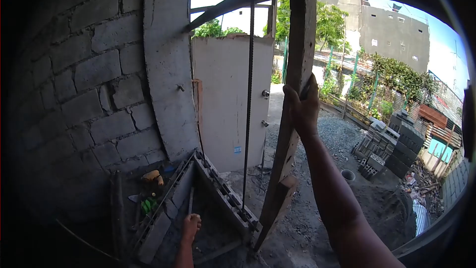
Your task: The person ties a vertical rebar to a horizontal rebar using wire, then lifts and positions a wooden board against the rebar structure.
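My right hand (pixel 304 106) is wrapped round an upright wooden post (pixel 300 44), at about the middle of its visible height. Low in the view, my left hand (pixel 191 226) is closed on a thin bar or handle (pixel 191 199) that points up from the fist. Beside that hand, low rows of hollow concrete blocks (pixel 225 196) meet at a corner. A ribbed steel rod (pixel 250 84) rises from the block row, left of the post.
On the left stands a block wall (pixel 94 79) with a concrete column (pixel 171 64). A pale door panel (pixel 228 99) is behind the rod. Stacked blocks (pixel 391 144), a bucket (pixel 348 174) and gravel (pixel 332 136) lie to the right. An orange-yellow item (pixel 152 176) is at the lower left.
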`<action>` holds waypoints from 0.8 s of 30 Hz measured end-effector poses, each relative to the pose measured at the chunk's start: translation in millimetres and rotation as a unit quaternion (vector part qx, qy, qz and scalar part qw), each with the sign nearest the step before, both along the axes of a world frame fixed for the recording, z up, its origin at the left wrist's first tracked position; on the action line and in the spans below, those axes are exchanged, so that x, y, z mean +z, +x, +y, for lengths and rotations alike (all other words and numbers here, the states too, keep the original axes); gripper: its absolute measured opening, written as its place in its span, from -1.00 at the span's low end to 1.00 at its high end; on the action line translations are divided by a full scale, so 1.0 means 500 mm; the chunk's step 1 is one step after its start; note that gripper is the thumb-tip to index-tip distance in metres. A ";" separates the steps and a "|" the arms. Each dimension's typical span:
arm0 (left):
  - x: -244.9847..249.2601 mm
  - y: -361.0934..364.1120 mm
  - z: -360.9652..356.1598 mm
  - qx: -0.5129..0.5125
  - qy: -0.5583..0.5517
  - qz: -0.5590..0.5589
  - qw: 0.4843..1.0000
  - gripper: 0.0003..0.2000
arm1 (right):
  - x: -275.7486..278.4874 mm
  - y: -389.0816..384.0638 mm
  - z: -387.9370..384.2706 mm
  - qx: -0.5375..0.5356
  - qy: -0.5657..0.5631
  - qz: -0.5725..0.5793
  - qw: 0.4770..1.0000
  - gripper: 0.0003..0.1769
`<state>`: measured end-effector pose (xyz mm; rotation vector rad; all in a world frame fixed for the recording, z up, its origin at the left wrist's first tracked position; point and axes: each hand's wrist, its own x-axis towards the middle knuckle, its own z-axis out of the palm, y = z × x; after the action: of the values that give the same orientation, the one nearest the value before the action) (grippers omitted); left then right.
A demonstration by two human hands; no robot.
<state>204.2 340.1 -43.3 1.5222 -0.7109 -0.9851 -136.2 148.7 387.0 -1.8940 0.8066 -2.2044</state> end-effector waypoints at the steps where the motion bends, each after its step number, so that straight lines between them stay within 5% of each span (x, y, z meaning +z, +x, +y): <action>1: 0.108 -0.015 -0.021 -0.010 -0.036 -0.004 0.999 -0.76 | 0.000 -0.002 -0.006 0.006 0.008 0.003 1.000 -0.03; 8: 0.459 -0.059 -0.094 -0.035 -0.193 -0.063 0.979 -0.66 | -0.005 -0.008 -0.009 -0.022 -0.004 0.027 0.999 0.00; 13: 0.446 -0.116 -0.041 -0.060 -0.161 -0.138 0.975 -0.63 | -0.016 -0.015 -0.048 0.035 -0.027 0.014 0.999 0.02; 19: 0.077 -0.176 0.123 -0.058 0.157 -0.146 0.975 -0.59 | 0.002 -0.029 -0.017 0.074 0.047 0.031 0.996 -0.02; 21: -0.166 -0.179 0.225 -0.096 0.229 -0.189 0.950 -0.55 | 0.004 -0.031 -0.018 0.109 0.063 0.030 0.992 -0.05; 22: -0.185 -0.212 0.277 -0.114 0.286 -0.177 0.935 -0.52 | 0.001 -0.031 -0.024 0.104 0.057 0.032 0.992 -0.06; 23: -0.425 -0.171 0.333 -0.158 0.383 -0.094 0.905 -0.46 | -0.001 -0.032 -0.027 0.097 0.052 0.032 0.993 -0.08; 24: -0.513 -0.232 0.427 -0.167 0.187 -0.370 0.895 -0.61 | 0.000 -0.032 -0.023 0.091 0.048 0.031 0.994 -0.09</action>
<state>88.1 553.4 -300.0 2.2013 -1.4186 -0.7988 -152.2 137.2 387.0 -1.9153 0.7053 -1.9748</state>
